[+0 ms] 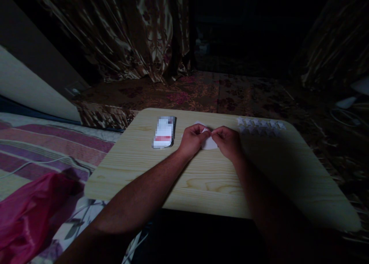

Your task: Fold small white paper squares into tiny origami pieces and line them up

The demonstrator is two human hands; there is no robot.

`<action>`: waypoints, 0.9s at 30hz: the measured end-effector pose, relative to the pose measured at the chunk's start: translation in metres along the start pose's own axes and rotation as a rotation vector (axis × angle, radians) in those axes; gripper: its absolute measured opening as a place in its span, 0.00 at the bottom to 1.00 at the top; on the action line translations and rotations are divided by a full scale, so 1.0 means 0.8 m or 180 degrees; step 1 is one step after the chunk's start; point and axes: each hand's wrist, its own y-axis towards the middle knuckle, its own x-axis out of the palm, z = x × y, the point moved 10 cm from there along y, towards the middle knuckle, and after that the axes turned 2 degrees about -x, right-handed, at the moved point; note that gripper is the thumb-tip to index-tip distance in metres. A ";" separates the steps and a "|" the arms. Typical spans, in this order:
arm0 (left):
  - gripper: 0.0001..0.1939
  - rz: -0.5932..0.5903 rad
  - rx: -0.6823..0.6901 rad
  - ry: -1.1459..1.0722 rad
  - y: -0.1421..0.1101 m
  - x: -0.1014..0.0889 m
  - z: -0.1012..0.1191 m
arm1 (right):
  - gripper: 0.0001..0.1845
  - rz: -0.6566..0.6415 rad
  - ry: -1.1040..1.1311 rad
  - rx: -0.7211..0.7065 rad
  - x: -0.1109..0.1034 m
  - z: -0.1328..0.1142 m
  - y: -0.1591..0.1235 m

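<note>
Over the middle of the table, my left hand [191, 141] and my right hand [229, 141] meet, fingertips almost touching. Both are closed in a pinch on a small piece of white paper [205, 130], mostly hidden by the fingers. Beneath them shows more white paper [210, 143]; whether it is a separate sheet or part of the held piece I cannot tell. To the right of my right hand, small white star shapes [256, 122] lie in two rows near the table's far edge.
A phone [163, 132] lies left of my hands on the light wooden table [207, 183]. A striped bed [95, 141] with a pink cloth [34, 214] is at the left. Beyond the table are a patterned ledge [178, 93] and curtains [150, 33].
</note>
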 end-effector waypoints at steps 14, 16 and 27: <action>0.34 -0.0056 0.2320 0.2160 -0.044 0.025 0.101 | 0.05 0.0234 -0.1484 -0.0706 -0.012 -0.039 -0.006; 0.34 -0.0129 0.2365 0.2223 -0.045 0.029 0.101 | 0.04 0.0180 -0.1487 -0.0763 -0.010 -0.042 -0.007; 0.37 -0.0427 0.2346 0.2373 -0.041 0.039 0.091 | 0.05 0.0003 -0.1630 -0.1063 -0.001 -0.056 -0.010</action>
